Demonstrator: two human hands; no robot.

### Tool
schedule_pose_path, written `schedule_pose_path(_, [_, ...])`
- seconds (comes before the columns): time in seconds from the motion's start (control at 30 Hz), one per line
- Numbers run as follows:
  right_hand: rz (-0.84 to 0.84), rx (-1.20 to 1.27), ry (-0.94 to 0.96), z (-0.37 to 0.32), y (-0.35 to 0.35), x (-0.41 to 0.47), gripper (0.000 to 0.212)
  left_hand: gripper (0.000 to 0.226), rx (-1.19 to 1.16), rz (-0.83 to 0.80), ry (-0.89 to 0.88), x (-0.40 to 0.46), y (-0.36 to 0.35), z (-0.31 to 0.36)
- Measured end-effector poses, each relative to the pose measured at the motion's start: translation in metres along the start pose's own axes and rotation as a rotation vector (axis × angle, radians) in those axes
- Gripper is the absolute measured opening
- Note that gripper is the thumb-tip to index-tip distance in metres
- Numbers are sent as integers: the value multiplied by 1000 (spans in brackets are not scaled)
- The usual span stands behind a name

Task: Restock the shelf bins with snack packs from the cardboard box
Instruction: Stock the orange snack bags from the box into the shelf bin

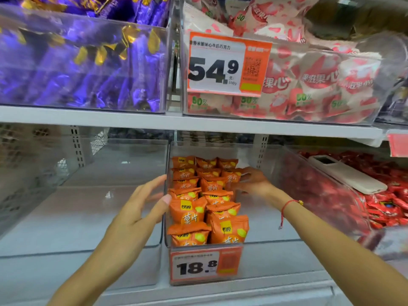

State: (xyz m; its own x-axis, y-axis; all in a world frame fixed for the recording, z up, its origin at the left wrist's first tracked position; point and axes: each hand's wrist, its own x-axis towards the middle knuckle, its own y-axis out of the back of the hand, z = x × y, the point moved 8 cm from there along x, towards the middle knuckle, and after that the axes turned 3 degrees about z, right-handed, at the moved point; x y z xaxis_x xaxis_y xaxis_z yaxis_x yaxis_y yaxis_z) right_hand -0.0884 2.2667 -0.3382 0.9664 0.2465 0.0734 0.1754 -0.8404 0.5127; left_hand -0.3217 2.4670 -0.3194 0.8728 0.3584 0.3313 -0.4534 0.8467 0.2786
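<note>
Several orange snack packs stand in rows on the left side of a clear bin on the lower shelf. My left hand lies outside the bin's left wall, fingers straight, thumb touching the wall near the front packs. My right hand reaches inside the bin, its fingers against the right side of a pack in the back rows; whether they pinch it is unclear. The cardboard box is out of view.
A clear bin to the left holds nothing. A bin of red packs on the right carries a white phone-like device. The upper shelf holds bins of purple candy and pink-white packs. A price tag fronts the middle bin.
</note>
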Motion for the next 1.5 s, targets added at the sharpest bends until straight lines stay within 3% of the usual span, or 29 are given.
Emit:
schedule_pose_path(0.13, [23, -69, 57, 0, -4, 0, 59, 56, 21, -3, -18, 0, -1, -1])
schedule_pose_path(0.3, [-125, -133, 39, -5, -10, -7, 47, 58, 35, -7, -26, 1, -1, -2])
schedule_pose_path(0.43, [-171, -307, -21, -11, 9, -27, 84, 46, 44, 16, -17, 4, 2, -3])
schedule_pose_path(0.63, [-104, -355, 330, -65, 64, -121, 23, 27, 266, 264, -86, -20, 11, 23])
schedule_pose_path(0.77, [-336, -260, 331, -72, 62, -199, 21, 9, 293, 428, -174, -78, 24, 46])
schedule_pose_path(0.83, [-524, -305, 279, -57, 40, -232, 20, 10, 276, 443, -117, -111, 28, 36])
schedule_pose_path(0.93, [-726, -434, 196, -19, 1, -268, 19, 12, 307, 245, 74, -156, 16, -20])
schedule_pose_path(1.07, [-799, -608, 154, 41, -62, -285, 16, 22, 590, -236, 241, -212, -10, -97])
schedule_pose_path(1.2, [-869, -841, 125, 104, -117, -311, 44, 27, 613, -595, 330, -257, -23, -140])
schedule_pose_path(1.27, [-887, -1046, 200, 128, -134, -332, 53, 28, 609, -595, 327, -266, -20, -146])
schedule_pose_path(1.37, [-755, -1260, 348, 140, -143, -350, 57, 35, 671, -533, 297, -265, -16, -147])
schedule_pose_path(1.43, [-673, -1219, 372, 135, -143, -349, 55, 34, 719, -503, 291, -262, -16, -144])
schedule_pose_path(1.5, [-589, -989, 276, 122, -136, -339, 56, 28, 760, -396, 274, -254, -15, -132])
